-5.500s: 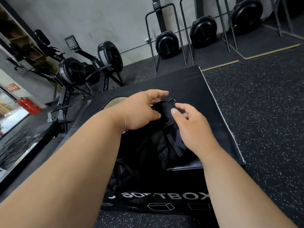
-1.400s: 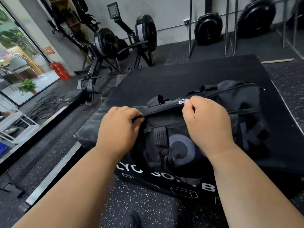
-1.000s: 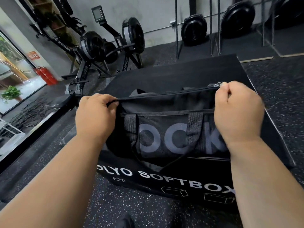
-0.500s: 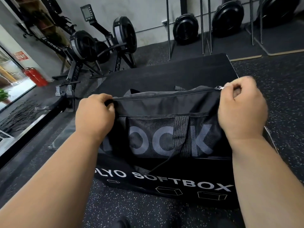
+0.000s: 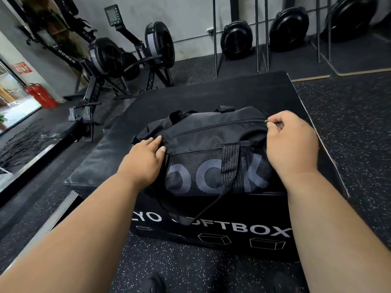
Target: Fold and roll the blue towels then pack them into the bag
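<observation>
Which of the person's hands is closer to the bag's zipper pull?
Right. The right hand pinches the zipper pull at the bag's right end; the left hand rests on the opposite end.

A gym: rowing machines (image 5: 118, 60) w/ fan flywheels & a monitor stand at left, more flywheel units (image 5: 236, 40) along the back wall, speckled rubber floor (image 5: 349, 127), a black plyo soft box (image 5: 211, 233), a red fire extinguisher (image 5: 40, 95) nr the doorway.
</observation>
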`<state>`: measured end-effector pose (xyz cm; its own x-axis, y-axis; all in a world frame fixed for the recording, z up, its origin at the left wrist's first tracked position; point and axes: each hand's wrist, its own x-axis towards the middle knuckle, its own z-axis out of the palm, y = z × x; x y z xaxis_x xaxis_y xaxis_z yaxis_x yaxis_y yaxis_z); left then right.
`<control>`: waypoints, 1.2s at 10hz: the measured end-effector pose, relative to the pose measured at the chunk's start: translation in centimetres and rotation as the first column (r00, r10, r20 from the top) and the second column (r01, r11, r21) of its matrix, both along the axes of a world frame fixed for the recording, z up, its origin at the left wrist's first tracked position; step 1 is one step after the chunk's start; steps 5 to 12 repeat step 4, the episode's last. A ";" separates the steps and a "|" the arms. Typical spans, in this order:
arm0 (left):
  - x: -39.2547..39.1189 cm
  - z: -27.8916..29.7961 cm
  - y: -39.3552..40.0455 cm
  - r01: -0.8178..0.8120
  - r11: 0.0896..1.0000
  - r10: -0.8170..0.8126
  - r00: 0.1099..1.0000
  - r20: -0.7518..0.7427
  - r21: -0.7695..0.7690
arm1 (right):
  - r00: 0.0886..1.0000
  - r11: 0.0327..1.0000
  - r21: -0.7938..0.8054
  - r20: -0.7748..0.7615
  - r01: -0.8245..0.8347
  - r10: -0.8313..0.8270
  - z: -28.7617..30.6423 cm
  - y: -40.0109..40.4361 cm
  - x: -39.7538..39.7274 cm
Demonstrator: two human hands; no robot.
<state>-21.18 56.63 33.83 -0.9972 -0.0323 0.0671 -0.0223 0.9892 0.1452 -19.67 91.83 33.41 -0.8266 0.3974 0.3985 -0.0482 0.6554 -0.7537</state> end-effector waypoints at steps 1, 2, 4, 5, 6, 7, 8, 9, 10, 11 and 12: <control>1.6 0.8 0.7 -0.014 0.998 0.012 0.999 0.036 0.060 | 1.000 1.000 0.027 -0.010 -0.012 0.012 0.7 -0.2 1.1; 3.6 2.7 1.3 0.043 0.994 -0.039 0.999 -0.035 0.102 | 0.999 0.998 0.052 -0.003 -0.035 0.035 1.6 -0.4 2.7; 8.6 6.9 1.4 0.143 0.973 -0.144 0.990 -0.007 0.182 | 0.993 0.990 0.081 -0.017 -0.112 0.114 3.0 -1.6 7.7; 8.6 6.9 1.4 0.143 0.973 -0.144 0.990 -0.007 0.182 | 0.993 0.990 0.081 -0.017 -0.112 0.114 3.0 -1.6 7.7; 8.6 6.9 1.4 0.143 0.973 -0.144 0.990 -0.007 0.182 | 0.993 0.990 0.081 -0.017 -0.112 0.114 3.0 -1.6 7.7; 8.6 6.9 1.4 0.143 0.973 -0.144 0.990 -0.007 0.182 | 0.993 0.990 0.081 -0.017 -0.112 0.114 3.0 -1.6 7.7; 8.6 6.9 1.4 0.143 0.973 -0.144 0.990 -0.007 0.182 | 0.993 0.990 0.081 -0.017 -0.112 0.114 3.0 -1.6 7.7; 8.6 6.9 1.4 0.143 0.973 -0.144 0.990 -0.007 0.182 | 0.993 0.990 0.081 -0.017 -0.112 0.114 3.0 -1.6 7.7; 8.6 6.9 1.4 0.143 0.973 -0.144 0.990 -0.007 0.182 | 0.993 0.990 0.081 -0.017 -0.112 0.114 3.0 -1.6 7.7; 8.6 6.9 1.4 0.143 0.973 -0.144 0.990 -0.007 0.182 | 0.993 0.990 0.081 -0.017 -0.112 0.114 3.0 -1.6 7.7; 8.6 6.9 1.4 0.143 0.973 -0.144 0.990 -0.007 0.182 | 0.993 0.990 0.081 -0.017 -0.112 0.114 3.0 -1.6 7.7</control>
